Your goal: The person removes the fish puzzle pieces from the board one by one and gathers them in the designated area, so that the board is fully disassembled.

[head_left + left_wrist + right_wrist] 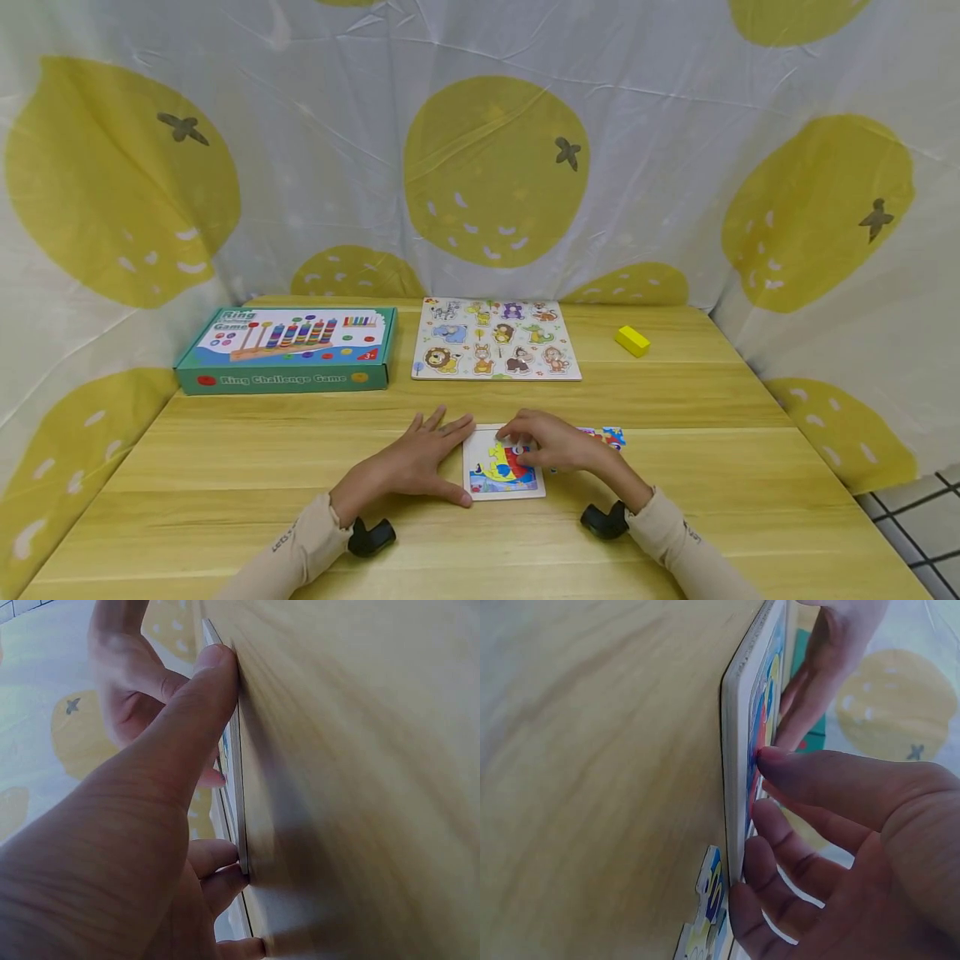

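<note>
A small white-framed jigsaw board lies in front of me, with a yellow, red and blue picture partly filling its frame. My left hand is spread along the board's left side. Its thumb rests at the near corner and its fingertips lie at the far one. Over the picture is my right hand, fingers loosely bent and apart. In the right wrist view its thumb touches the red part of the picture. Loose jigsaw pieces lie just right of the board, partly hidden by the right hand.
A green Ring Challenge Game box stands at the back left. Behind the jigsaw lies a larger animal puzzle board. A yellow block sits at the back right. A lemon-patterned curtain surrounds the wooden table.
</note>
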`<action>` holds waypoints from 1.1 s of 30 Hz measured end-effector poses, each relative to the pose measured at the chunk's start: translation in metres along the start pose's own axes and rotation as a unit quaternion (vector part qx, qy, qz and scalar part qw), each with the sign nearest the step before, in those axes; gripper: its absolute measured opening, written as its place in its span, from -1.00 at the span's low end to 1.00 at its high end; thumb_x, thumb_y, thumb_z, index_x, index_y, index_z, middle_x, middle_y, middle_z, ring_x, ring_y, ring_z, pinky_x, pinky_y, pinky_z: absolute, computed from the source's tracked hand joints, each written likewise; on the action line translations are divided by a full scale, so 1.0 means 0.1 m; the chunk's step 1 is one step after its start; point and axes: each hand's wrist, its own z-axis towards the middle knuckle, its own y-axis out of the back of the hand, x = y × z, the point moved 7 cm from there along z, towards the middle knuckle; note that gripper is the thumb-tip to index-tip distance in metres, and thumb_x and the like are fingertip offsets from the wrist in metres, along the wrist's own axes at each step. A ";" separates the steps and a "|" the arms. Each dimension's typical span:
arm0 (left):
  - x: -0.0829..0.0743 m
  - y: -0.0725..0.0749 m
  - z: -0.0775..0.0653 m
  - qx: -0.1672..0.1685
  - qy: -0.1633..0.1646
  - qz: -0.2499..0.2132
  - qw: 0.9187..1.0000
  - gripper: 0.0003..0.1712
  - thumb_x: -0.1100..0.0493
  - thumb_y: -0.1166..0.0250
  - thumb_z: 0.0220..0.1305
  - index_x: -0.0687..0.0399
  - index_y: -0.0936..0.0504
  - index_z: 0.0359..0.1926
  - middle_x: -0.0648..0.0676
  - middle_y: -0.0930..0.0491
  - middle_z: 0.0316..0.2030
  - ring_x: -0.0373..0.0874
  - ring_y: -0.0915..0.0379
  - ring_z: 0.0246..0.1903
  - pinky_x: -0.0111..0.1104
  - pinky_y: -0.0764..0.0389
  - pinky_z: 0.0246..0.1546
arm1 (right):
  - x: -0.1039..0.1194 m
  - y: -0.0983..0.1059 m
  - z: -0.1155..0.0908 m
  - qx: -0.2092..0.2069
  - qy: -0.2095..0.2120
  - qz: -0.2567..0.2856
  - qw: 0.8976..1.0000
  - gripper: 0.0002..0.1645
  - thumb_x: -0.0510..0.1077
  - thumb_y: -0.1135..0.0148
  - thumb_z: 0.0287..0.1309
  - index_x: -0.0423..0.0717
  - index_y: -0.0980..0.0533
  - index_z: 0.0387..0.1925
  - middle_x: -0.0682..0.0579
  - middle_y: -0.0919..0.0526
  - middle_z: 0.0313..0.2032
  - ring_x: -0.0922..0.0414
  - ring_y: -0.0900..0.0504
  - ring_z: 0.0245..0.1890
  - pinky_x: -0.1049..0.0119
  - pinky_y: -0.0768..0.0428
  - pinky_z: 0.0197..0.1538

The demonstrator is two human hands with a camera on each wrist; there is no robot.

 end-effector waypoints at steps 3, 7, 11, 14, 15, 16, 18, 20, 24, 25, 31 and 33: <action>0.00 0.00 0.00 -0.001 0.000 -0.003 1.000 0.22 -0.50 -0.30 -0.08 -0.05 -0.07 0.49 -0.05 0.00 0.48 0.23 0.34 0.46 0.21 0.28 0.37 | -0.01 -0.02 0.01 0.004 -0.003 -0.008 1.000 -0.62 -0.30 -0.28 0.15 -0.10 -0.57 0.03 0.08 -0.54 -0.22 0.19 -0.51 -0.20 0.36 -0.52 -0.12; 0.00 0.01 -0.01 -0.001 -0.001 -0.003 1.000 0.22 -0.50 -0.30 -0.08 -0.04 -0.07 0.49 -0.05 -0.01 0.48 0.23 0.34 0.46 0.21 0.29 0.37 | -0.02 -0.02 0.02 0.004 -0.007 -0.006 1.000 -0.65 -0.30 -0.28 0.14 -0.08 -0.58 0.00 0.09 -0.54 -0.22 0.18 -0.52 -0.17 0.35 -0.53 -0.06; -0.01 0.01 -0.01 -0.001 0.000 -0.003 1.000 0.22 -0.49 -0.30 -0.07 -0.03 -0.07 0.49 -0.04 -0.01 0.48 0.24 0.34 0.46 0.20 0.29 0.37 | -0.01 -0.02 0.01 0.003 -0.001 -0.008 1.000 -0.62 -0.31 -0.26 0.15 -0.09 -0.57 0.03 0.08 -0.54 -0.23 0.19 -0.51 -0.21 0.37 -0.52 -0.12; -0.01 0.01 -0.01 -0.001 0.000 -0.004 1.000 0.22 -0.49 -0.31 -0.08 -0.03 -0.08 0.49 -0.04 -0.01 0.48 0.24 0.33 0.46 0.21 0.29 0.37 | 0.00 -0.02 0.01 0.003 0.006 -0.011 1.000 -0.60 -0.32 -0.25 0.15 -0.08 -0.57 0.06 0.08 -0.54 -0.25 0.20 -0.49 -0.23 0.38 -0.52 -0.17; -0.01 0.01 -0.01 -0.001 0.000 -0.003 1.000 0.22 -0.49 -0.31 -0.08 -0.03 -0.08 0.49 -0.05 -0.01 0.48 0.24 0.33 0.46 0.21 0.29 0.37 | 0.00 -0.02 0.02 0.003 0.006 -0.013 1.000 -0.59 -0.32 -0.24 0.15 -0.07 -0.57 0.06 0.09 -0.54 -0.25 0.20 -0.48 -0.24 0.39 -0.51 -0.17; -0.01 0.01 -0.01 -0.001 -0.001 -0.003 1.000 0.23 -0.49 -0.31 -0.08 -0.03 -0.08 0.49 -0.05 -0.01 0.48 0.25 0.33 0.46 0.21 0.29 0.37 | 0.00 -0.02 0.02 0.003 0.005 -0.015 1.000 -0.60 -0.31 -0.24 0.15 -0.06 -0.57 0.06 0.10 -0.53 -0.25 0.21 -0.48 -0.24 0.39 -0.51 -0.17; -0.01 0.01 -0.01 -0.002 -0.002 -0.003 1.000 0.23 -0.49 -0.31 -0.08 -0.03 -0.08 0.49 -0.05 -0.01 0.48 0.25 0.33 0.46 0.21 0.29 0.37 | -0.01 -0.03 0.02 0.003 0.002 -0.016 1.000 -0.61 -0.31 -0.24 0.15 -0.04 -0.58 0.04 0.12 -0.53 -0.25 0.23 -0.47 -0.24 0.40 -0.50 -0.17; -0.01 0.01 -0.01 -0.003 -0.003 -0.004 1.000 0.23 -0.49 -0.31 -0.09 -0.03 -0.08 0.49 -0.05 -0.01 0.48 0.25 0.33 0.46 0.21 0.28 0.37 | -0.01 -0.03 0.02 0.003 0.002 -0.014 1.000 -0.61 -0.31 -0.24 0.15 -0.04 -0.58 0.04 0.12 -0.52 -0.26 0.23 -0.46 -0.24 0.39 -0.50 -0.17; -0.01 0.01 -0.01 -0.004 -0.004 -0.003 1.000 0.23 -0.50 -0.30 -0.08 -0.03 -0.07 0.49 -0.05 -0.01 0.48 0.25 0.33 0.46 0.21 0.28 0.37 | 0.00 -0.02 0.02 0.003 0.005 -0.006 1.000 -0.61 -0.33 -0.24 0.15 -0.06 -0.58 0.03 0.10 -0.52 -0.27 0.20 -0.45 -0.26 0.37 -0.50 -0.18; -0.01 0.01 -0.01 -0.004 -0.004 -0.004 1.000 0.23 -0.50 -0.30 -0.08 -0.03 -0.07 0.49 -0.05 -0.01 0.48 0.25 0.33 0.46 0.21 0.28 0.37 | 0.00 -0.02 0.02 0.001 0.007 -0.005 1.000 -0.61 -0.33 -0.24 0.14 -0.06 -0.58 0.03 0.10 -0.52 -0.28 0.20 -0.45 -0.26 0.37 -0.50 -0.18; -0.01 0.01 -0.01 -0.003 -0.003 -0.003 1.000 0.23 -0.50 -0.30 -0.08 -0.03 -0.07 0.49 -0.05 -0.01 0.48 0.25 0.33 0.46 0.21 0.28 0.37 | 0.00 -0.02 0.01 -0.003 0.008 -0.007 1.000 -0.61 -0.33 -0.23 0.14 -0.05 -0.57 0.03 0.10 -0.52 -0.27 0.19 -0.45 -0.27 0.38 -0.48 -0.18; -0.01 0.01 -0.01 -0.003 -0.003 -0.004 1.000 0.23 -0.49 -0.31 -0.08 -0.03 -0.08 0.49 -0.05 -0.01 0.48 0.25 0.33 0.46 0.21 0.29 0.37 | 0.00 -0.02 0.01 -0.004 0.008 -0.008 1.000 -0.61 -0.32 -0.23 0.14 -0.05 -0.57 0.03 0.10 -0.51 -0.27 0.19 -0.45 -0.27 0.39 -0.48 -0.18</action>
